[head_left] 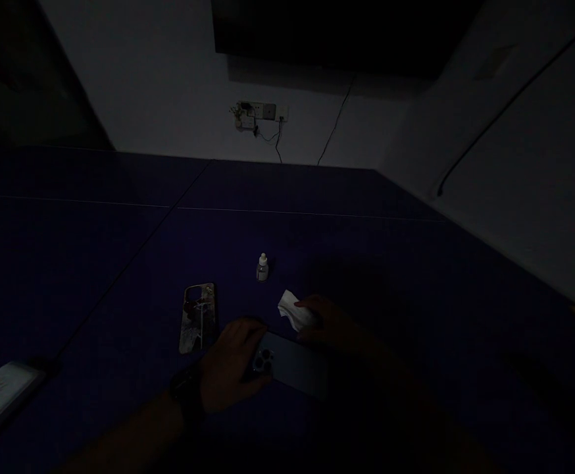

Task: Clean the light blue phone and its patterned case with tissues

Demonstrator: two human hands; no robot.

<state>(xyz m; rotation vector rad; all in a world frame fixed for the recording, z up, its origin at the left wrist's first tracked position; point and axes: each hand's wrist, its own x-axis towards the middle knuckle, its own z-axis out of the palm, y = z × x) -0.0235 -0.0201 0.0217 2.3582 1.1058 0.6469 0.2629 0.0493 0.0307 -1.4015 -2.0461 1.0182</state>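
In a very dark room, a smartphone lies back up in front of me, its camera cluster at the left end. My left hand, with a dark watch on the wrist, grips that end between thumb and fingers. Just beyond the phone's far edge, my right hand is closed on a crumpled white tissue. A patterned phone case with a camera cutout lies left of the phone. Farther off stands a small clear bottle with a white cap.
A pale box-like object sits at the lower left on the dark blue surface, which has thin seam lines. At the far wall are sockets with cables under a large dark screen.
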